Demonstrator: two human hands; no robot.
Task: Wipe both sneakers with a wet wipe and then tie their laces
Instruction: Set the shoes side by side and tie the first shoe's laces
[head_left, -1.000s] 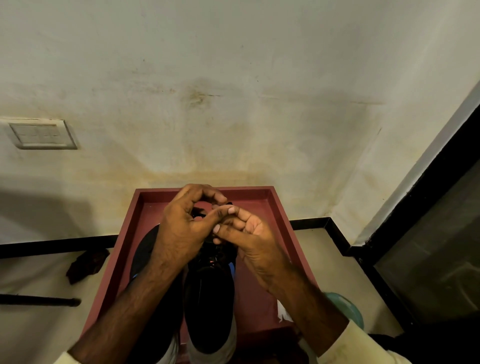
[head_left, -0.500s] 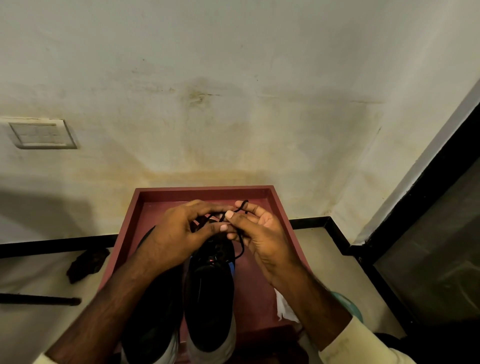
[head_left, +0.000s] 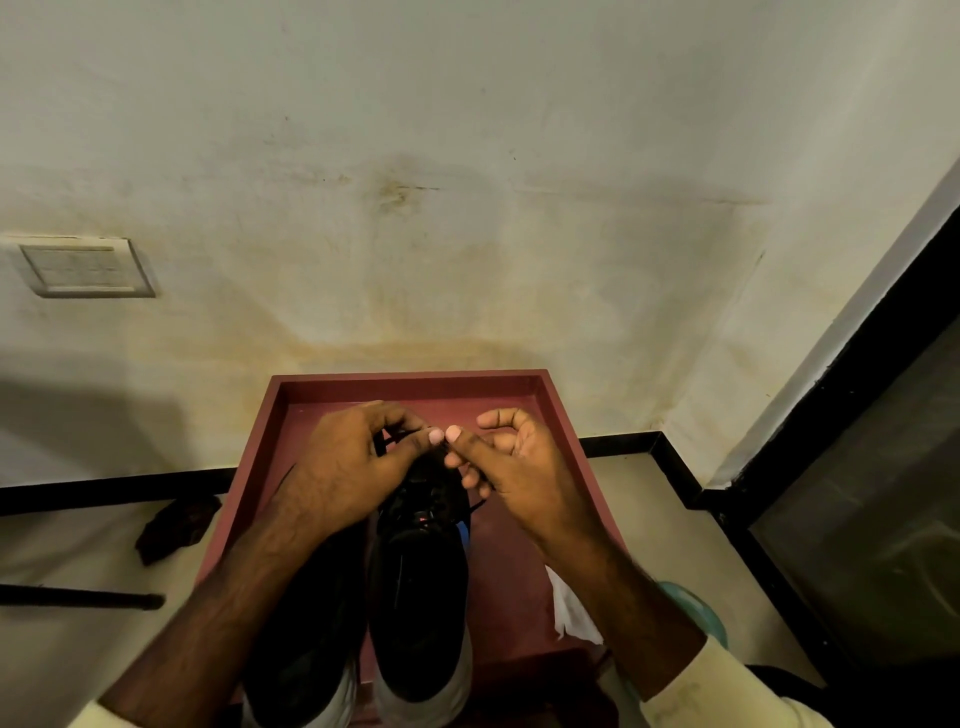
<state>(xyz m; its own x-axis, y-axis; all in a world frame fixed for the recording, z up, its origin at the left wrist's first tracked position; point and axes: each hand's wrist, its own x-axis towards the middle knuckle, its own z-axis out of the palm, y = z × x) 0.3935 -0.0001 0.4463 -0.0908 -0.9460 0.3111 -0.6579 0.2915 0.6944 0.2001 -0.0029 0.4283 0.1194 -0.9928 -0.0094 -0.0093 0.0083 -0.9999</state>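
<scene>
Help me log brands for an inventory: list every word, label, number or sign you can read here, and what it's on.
None can be read.
Wall plate: faint marks, too blurred to read.
Black sneaker: no legible brand; small red mark on its upper, too small to read.

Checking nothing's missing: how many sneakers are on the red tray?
2, both on the tray: one sneaker in the middle, the other sneaker left of it, partly hidden by the left forearm.

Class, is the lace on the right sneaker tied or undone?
Undone: the left hand and right hand each pinch a black lace strand above the right sneaker; no finished bow shows.
</scene>
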